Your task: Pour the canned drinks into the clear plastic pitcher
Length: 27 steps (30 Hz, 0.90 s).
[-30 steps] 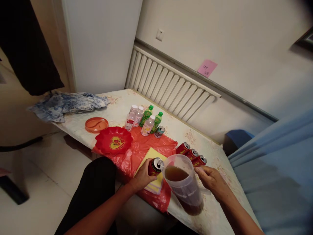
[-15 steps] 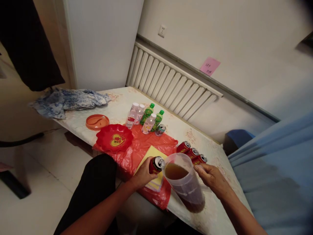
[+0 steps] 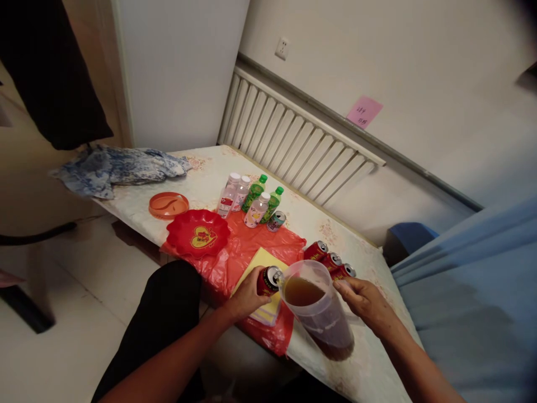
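Red metal can (image 3: pixel 267 280) tilts in left hand (image 3: pixel 245 298) against clear plastic pitcher (image 3: pixel 319 313).

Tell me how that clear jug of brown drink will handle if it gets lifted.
The jug looks well filled with brown liquid, so probably heavy for its size. It has no lid, so tilting would likely slosh or spill. Its thin clear plastic wall may flex under the right hand.

We see a red drink can (image 3: pixel 267 280), opened, tipped against the rim of a clear plastic pitcher (image 3: pixel 319 313); the pitcher stands upright, partly full of brown liquid.
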{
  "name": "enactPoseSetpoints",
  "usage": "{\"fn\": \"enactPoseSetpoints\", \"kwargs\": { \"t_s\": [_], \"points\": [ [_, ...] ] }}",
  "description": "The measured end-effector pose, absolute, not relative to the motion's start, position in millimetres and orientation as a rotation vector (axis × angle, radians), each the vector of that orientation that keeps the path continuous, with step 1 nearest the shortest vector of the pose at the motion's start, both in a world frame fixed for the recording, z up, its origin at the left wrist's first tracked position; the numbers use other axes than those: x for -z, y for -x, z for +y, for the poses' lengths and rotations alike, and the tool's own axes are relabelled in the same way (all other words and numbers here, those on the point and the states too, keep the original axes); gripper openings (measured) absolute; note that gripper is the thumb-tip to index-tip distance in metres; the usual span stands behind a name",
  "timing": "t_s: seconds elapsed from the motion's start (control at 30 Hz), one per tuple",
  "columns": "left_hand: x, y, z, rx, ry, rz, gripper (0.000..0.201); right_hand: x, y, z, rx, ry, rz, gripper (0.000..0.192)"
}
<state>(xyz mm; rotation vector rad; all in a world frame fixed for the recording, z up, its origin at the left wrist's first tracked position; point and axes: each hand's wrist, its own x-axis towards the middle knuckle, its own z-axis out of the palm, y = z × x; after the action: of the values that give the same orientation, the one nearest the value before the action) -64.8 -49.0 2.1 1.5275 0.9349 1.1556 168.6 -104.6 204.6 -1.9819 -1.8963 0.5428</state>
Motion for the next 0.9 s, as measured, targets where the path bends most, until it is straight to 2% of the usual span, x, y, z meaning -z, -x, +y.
{"fn": "enactPoseSetpoints", "kwargs": {
  "t_s": [0.9],
  "points": [
    [-2.8, 65.4, -50.0, -1.149, -1.524, 0.929, 0.070, -208.9, -167.4, -101.8, -0.578, 2.018, -1.989, 0.047]
  ]
}}
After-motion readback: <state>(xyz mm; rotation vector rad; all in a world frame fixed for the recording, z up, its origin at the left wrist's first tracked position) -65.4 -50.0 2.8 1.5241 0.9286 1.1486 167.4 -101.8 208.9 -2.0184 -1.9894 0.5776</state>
